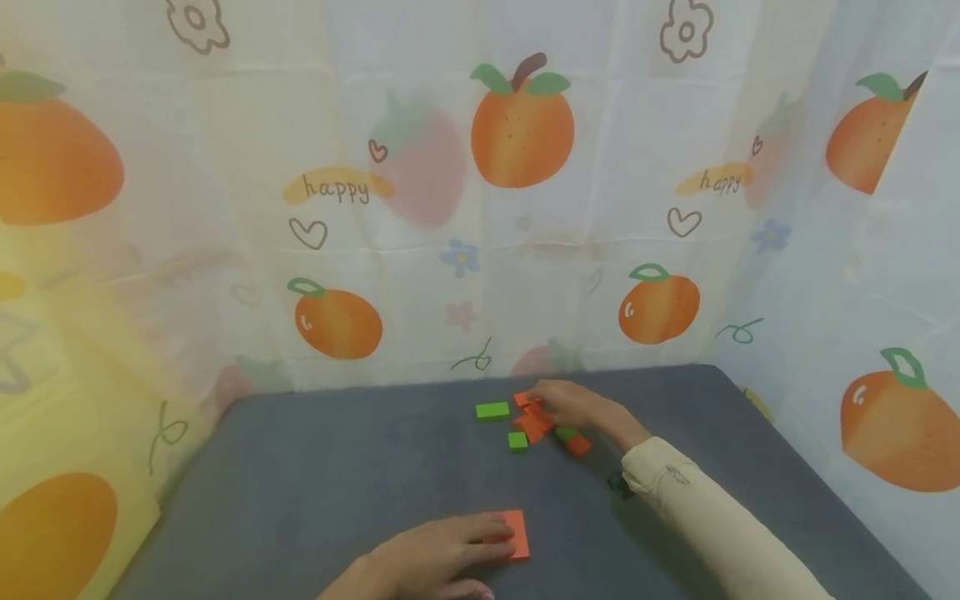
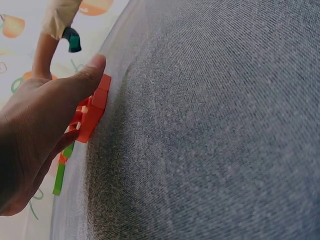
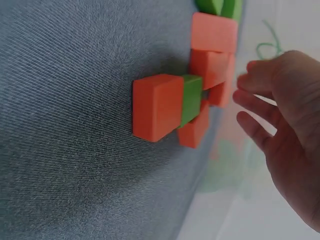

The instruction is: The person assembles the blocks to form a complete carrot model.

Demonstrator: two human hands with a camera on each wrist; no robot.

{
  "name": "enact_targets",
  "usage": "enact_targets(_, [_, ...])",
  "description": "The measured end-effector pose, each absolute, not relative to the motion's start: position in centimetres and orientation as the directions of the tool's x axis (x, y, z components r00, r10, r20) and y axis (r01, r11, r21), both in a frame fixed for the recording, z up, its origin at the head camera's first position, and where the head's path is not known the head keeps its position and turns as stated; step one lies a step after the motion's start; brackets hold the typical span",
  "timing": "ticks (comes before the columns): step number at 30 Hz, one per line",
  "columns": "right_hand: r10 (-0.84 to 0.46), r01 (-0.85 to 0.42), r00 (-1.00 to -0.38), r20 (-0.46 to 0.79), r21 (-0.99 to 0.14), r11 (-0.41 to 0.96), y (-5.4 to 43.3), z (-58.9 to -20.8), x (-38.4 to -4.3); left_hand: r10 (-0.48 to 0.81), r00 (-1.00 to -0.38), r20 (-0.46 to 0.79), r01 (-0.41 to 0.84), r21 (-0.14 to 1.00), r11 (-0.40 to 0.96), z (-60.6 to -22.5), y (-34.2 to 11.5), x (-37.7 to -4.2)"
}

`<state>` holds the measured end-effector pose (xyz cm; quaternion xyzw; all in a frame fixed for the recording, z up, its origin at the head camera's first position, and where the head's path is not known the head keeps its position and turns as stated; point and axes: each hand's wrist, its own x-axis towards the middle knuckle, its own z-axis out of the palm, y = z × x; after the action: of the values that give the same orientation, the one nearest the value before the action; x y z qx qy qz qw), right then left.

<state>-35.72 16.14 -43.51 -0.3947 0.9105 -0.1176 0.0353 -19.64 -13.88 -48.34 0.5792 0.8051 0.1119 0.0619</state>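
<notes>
My left hand [image 1: 431, 554] rests its extended fingers on orange blocks [image 1: 519, 533] set together near the front of the table. From the side, the left wrist view shows these orange blocks [image 2: 93, 114] with gaps between them, beside my outstretched thumb. My right hand [image 1: 573, 404] reaches to the far side of a loose pile of orange blocks [image 1: 534, 422]. In the right wrist view, its fingers [image 3: 255, 107] are bent beside the pile. A sliver of orange-red shows at the fingertips, but whether they pinch a block cannot be told.
A long green block [image 1: 492, 411] and a small green block [image 1: 517, 442] lie left of the pile. Another orange block [image 1: 577, 447] touches a green block [image 1: 566, 433] at the pile's right. A patterned curtain [image 1: 420, 275] stands behind the dark grey cloth [image 1: 337, 467].
</notes>
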Motion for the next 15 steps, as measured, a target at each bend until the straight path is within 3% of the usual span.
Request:
enact_targets(9, [-0.702, -0.689, -0.707, -0.086, -0.139, 0.711, 15.5, -44.4, -36.9, 0.940, -0.342, -0.001, 0.886, 0.331, 0.323, -48.5, -14.0, -19.7])
enact_targets(15, [-0.607, -0.582, -0.776, -0.173, -0.174, 0.794, 15.5, -44.8, -36.5, 0.936, -0.351, -0.006, 0.882, 0.334, 0.333, -48.4, -13.9, -19.6])
